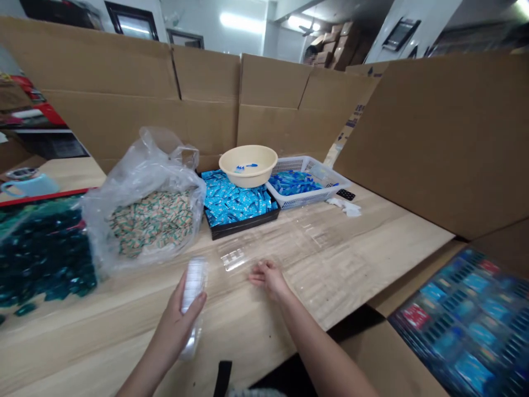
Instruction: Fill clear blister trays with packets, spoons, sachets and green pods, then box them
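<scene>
The left hand (176, 322) grips a narrow stack of clear plastic blister trays (193, 289) upright, fingers wrapped around it, just above the near part of the surface (111, 344). The right hand (269, 278) is empty, loosely open and palm down, close beside a clear plastic blister sheet (235, 258) lying flat mid-surface. More clear plastic sheeting spreads toward the far edge.

Along that far edge stand a black tray (243, 227) packed with blue sachets (235, 201) and, resting partly on it, a beige plastic basin (248, 179) holding a few blue pieces. Just to the right is a white plastic basket (300, 201) of blue packets, with a small black card (345, 194) and white scraps (345, 208) beside it. Toward the left, a clear plastic bag (142, 182) holds beige-and-green sachets, and a heap of dark teal packets (45, 256) lies beyond it at the left edge. Cardboard sheets (438, 138) wall the far and right sides, and an open carton (467, 325) of blue printed cards sits past the right corner.
</scene>
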A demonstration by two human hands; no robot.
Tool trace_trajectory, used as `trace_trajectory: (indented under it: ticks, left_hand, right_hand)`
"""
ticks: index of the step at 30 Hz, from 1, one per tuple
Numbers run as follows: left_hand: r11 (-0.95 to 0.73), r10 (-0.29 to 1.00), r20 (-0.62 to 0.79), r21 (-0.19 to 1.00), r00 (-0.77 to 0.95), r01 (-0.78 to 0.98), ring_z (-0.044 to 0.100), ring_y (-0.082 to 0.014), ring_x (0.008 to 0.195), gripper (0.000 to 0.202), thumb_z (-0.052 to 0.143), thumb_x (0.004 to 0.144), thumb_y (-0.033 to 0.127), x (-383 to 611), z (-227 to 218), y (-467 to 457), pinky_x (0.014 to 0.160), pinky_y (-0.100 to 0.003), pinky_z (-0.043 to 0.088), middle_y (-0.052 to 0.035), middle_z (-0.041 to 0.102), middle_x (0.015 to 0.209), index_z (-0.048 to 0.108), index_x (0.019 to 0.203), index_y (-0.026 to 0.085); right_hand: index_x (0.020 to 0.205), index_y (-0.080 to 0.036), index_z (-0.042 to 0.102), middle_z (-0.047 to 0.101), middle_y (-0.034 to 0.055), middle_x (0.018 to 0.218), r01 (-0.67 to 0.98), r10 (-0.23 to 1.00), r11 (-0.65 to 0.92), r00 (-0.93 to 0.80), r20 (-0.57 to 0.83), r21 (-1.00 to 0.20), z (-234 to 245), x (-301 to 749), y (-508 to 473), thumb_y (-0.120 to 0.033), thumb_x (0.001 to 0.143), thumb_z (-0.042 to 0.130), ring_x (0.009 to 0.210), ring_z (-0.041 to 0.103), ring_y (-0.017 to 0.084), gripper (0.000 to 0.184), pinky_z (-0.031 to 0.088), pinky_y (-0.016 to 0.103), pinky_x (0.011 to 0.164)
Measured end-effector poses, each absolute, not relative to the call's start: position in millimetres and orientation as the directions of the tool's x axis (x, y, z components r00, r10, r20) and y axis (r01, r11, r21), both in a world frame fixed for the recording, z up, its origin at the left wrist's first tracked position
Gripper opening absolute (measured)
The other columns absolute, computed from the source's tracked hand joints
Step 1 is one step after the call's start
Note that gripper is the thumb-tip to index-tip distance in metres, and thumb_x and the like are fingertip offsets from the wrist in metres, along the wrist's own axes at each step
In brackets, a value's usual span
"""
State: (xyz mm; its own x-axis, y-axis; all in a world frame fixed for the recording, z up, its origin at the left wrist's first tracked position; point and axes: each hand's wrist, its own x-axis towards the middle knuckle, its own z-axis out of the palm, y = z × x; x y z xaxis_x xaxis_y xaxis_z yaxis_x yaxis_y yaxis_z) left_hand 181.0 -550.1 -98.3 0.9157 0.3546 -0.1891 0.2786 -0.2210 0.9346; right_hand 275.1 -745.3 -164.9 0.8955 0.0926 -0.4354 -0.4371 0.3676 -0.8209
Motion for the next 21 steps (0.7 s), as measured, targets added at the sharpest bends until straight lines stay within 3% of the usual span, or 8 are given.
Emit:
trace_trajectory:
  ticks: [2, 6, 8, 11, 13, 17, 19, 21]
  left_hand:
    - [-0.250, 0.274, -0.207, 0.928, 0.939, 0.277, 0.032, -0.0285, 0.123, 0.070, 0.059, 0.065, 0.049, 177, -107, -564, 0.102, -0.042, 0.023, -0.0086, 0.048, 0.124, 0.038, 0.126, 0.020]
    - [-0.199, -0.104, -0.176, 0.968, 0.979, 0.153, 0.034, -0.0275, 0.121, 0.069, 0.055, 0.071, 0.048, 172, -120, -588, 0.102, -0.040, 0.024, -0.0115, 0.040, 0.131, 0.034, 0.129, 0.018]
    - [-0.168, -0.180, -0.149, 0.979, 0.972, 0.119, 0.033, -0.0270, 0.122, 0.068, 0.051, 0.075, 0.049, 171, -124, -595, 0.102, -0.040, 0.023, -0.0117, 0.037, 0.133, 0.030, 0.131, 0.018]
    - [-0.150, -0.202, -0.122, 0.984, 0.972, 0.092, 0.031, -0.0280, 0.122, 0.068, 0.050, 0.075, 0.048, 171, -126, -600, 0.102, -0.041, 0.023, -0.0118, 0.036, 0.134, 0.029, 0.132, 0.017]
    - [-0.152, -0.210, -0.098, 0.986, 0.973, 0.066, 0.031, -0.0277, 0.122, 0.066, 0.049, 0.077, 0.045, 171, -124, -604, 0.102, -0.041, 0.023, -0.0121, 0.036, 0.133, 0.029, 0.132, 0.016]
    - [-0.260, -0.161, -0.073, 0.965, 0.984, 0.029, 0.041, -0.0254, 0.114, 0.068, 0.051, 0.076, 0.040, 167, -120, -608, 0.099, -0.040, 0.028, -0.0128, 0.044, 0.124, 0.024, 0.134, 0.017]
    - [-0.322, -0.064, -0.067, 0.946, 0.996, 0.043, 0.042, -0.0245, 0.113, 0.067, 0.051, 0.076, 0.039, 166, -118, -600, 0.098, -0.040, 0.029, -0.0120, 0.045, 0.123, 0.025, 0.134, 0.018]
    - [-0.355, 0.121, -0.067, 0.929, 0.990, 0.106, 0.038, -0.0246, 0.118, 0.065, 0.048, 0.077, 0.041, 166, -116, -582, 0.100, -0.040, 0.027, -0.0116, 0.041, 0.128, 0.026, 0.133, 0.018]
  right_hand:
    - [0.072, -0.018, 0.039, 0.048, -0.0092, 0.052, -0.440, 0.167, 0.328, 0.898, -0.408, -0.836, -153, 253, -738, -0.043, 0.064, 0.064, 0.039, 0.053, 0.007, 0.036, 0.040, 0.017, 0.039]
    - [0.072, -0.019, 0.040, 0.050, -0.0084, 0.056, -0.391, 0.429, 0.402, 0.879, -0.207, -0.828, -126, 212, -724, -0.036, 0.059, 0.071, 0.043, 0.049, 0.005, 0.038, 0.038, 0.015, 0.039]
    - [0.072, -0.019, 0.040, 0.050, -0.0079, 0.056, -0.414, 0.474, 0.458, 0.862, -0.178, -0.787, -120, 205, -724, -0.036, 0.062, 0.069, 0.043, 0.048, 0.005, 0.035, 0.038, 0.015, 0.039]
    - [0.074, -0.020, 0.041, 0.049, -0.0084, 0.054, -0.442, 0.489, 0.497, 0.854, -0.179, -0.747, -120, 205, -731, -0.039, 0.064, 0.067, 0.041, 0.048, 0.006, 0.034, 0.040, 0.017, 0.040]
    - [0.074, -0.020, 0.040, 0.050, -0.0082, 0.053, -0.428, 0.464, 0.454, 0.862, -0.202, -0.781, -119, 206, -736, -0.040, 0.065, 0.066, 0.041, 0.049, 0.006, 0.034, 0.042, 0.018, 0.039]
    - [0.070, -0.017, 0.042, 0.051, -0.0064, 0.049, -0.342, 0.405, 0.153, 0.877, -0.257, -0.927, -110, 200, -740, -0.046, 0.069, 0.058, 0.034, 0.049, 0.007, 0.033, 0.037, 0.016, 0.031]
    - [0.068, -0.017, 0.042, 0.050, -0.0064, 0.044, -0.322, 0.378, 0.098, 0.888, -0.264, -0.942, -111, 198, -744, -0.049, 0.071, 0.055, 0.029, 0.046, 0.007, 0.035, 0.032, 0.014, 0.026]
    - [0.067, -0.017, 0.042, 0.052, -0.0058, 0.048, -0.341, 0.286, 0.178, 0.915, -0.283, -0.923, -123, 198, -754, -0.049, 0.068, 0.057, 0.029, 0.047, 0.007, 0.036, 0.032, 0.014, 0.026]
